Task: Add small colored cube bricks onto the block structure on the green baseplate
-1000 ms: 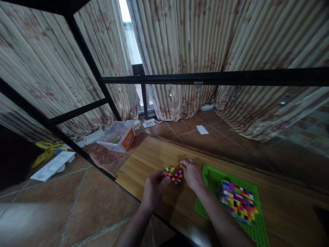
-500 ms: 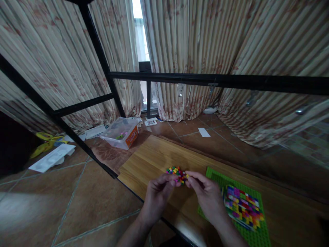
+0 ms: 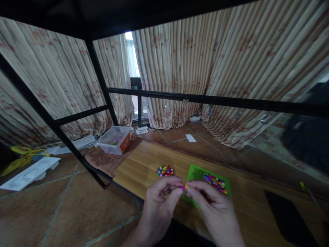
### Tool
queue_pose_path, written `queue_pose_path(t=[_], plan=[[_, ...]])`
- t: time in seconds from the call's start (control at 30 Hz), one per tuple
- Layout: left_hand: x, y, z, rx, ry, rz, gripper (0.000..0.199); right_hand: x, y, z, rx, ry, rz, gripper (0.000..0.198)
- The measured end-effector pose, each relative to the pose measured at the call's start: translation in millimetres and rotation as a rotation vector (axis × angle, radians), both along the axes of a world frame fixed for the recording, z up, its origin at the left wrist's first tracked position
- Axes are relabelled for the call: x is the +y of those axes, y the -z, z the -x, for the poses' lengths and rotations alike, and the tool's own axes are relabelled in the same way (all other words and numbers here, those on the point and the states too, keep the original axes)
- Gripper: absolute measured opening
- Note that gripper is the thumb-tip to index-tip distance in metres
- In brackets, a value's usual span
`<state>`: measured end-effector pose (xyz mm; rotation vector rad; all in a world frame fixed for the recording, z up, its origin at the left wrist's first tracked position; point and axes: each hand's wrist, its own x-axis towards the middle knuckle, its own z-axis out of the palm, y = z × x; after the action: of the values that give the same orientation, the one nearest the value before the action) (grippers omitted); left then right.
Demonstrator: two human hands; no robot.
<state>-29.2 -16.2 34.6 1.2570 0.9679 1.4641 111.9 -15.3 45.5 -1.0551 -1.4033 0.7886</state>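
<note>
Above the wooden board, both hands meet with fingertips pinched around tiny toy bricks. My left hand [image 3: 159,204] is closed on a magenta brick [image 3: 182,187]. A yellow brick [image 3: 186,186] sits between the thumb and finger of my right hand [image 3: 216,206]. The two bricks look to be touching; whether they are joined I cannot tell. Just beyond my left hand lies a loose pile of coloured bricks [image 3: 165,170]. Behind my right hand is a green studded baseplate [image 3: 195,170] bearing a multicoloured brick block [image 3: 217,181], both partly hidden by that hand.
The wooden board [image 3: 136,164] carries a dark flat slab [image 3: 290,219] at right. A clear plastic bin [image 3: 113,142] with an orange label stands past its left end. Black metal bars [image 3: 159,94] cross in front of the curtains. A white moulded tray [image 3: 31,173] lies on the tiled floor.
My view has shifted right and tilted up. Both hands have moved from over the loose pile toward the baseplate, bringing the magenta and yellow bricks together at the fingertips.
</note>
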Motion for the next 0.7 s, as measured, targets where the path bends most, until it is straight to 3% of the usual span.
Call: queue_pose_path(t=[0.2, 0.7], plan=[[-20.6, -13.2, -5.8, 0.034, 0.0, -0.038, 0.009, -29.5, -13.2, -3.2, 0.003, 0.043, -0.085, 0.008], [-48.5, -21.6, -12.8, 0.12, -0.114, -0.108, 0.009, -60.9, -10.3, 0.0, -0.067, 0.206, -0.206, 0.01]])
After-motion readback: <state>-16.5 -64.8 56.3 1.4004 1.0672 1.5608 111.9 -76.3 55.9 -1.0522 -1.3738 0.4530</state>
